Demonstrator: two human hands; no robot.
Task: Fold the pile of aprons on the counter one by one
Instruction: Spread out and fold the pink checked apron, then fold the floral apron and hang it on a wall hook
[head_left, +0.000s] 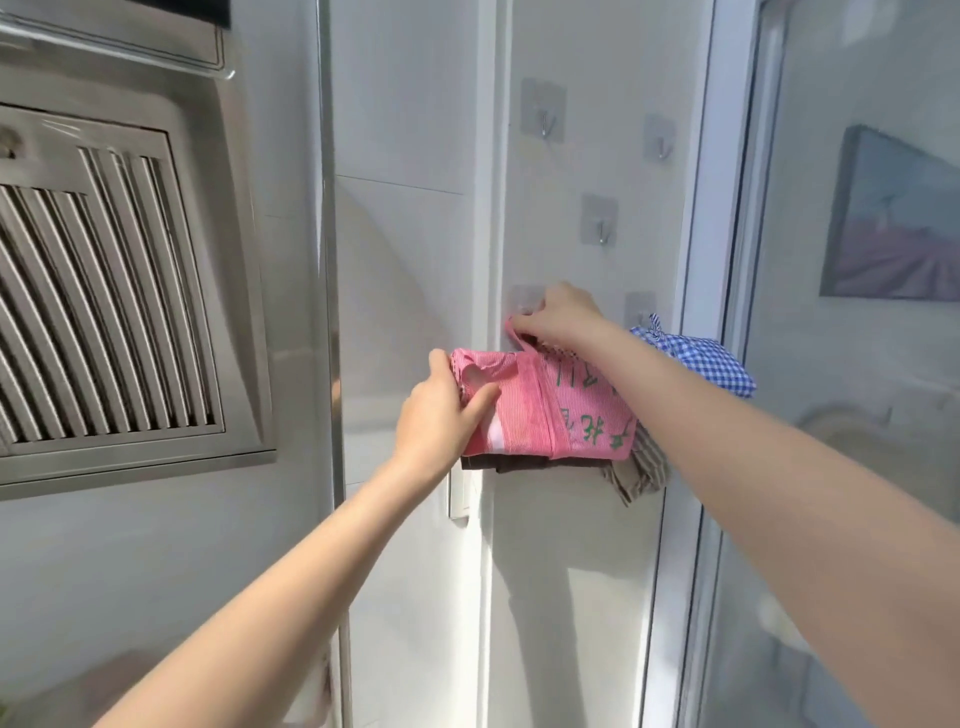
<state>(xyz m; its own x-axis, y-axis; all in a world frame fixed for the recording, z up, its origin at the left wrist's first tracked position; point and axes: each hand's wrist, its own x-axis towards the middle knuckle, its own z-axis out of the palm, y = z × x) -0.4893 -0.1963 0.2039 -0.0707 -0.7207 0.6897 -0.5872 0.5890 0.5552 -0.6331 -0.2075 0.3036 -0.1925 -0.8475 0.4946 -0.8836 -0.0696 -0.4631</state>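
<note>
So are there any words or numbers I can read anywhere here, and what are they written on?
Green characters on the pink striped apron: printed writing, but turned sideways, partly folded under and too blurred to read.
Range hood: no label or brand shows.
Blue checked cloth, brown cloth, wall hooks and framed picture: no writing shows.
So nothing can be quoted.

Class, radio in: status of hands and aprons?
Left hand grips folded pink apron. Right hand pinches its strap at wall hook. Blue checked apron hangs alongside.
</note>
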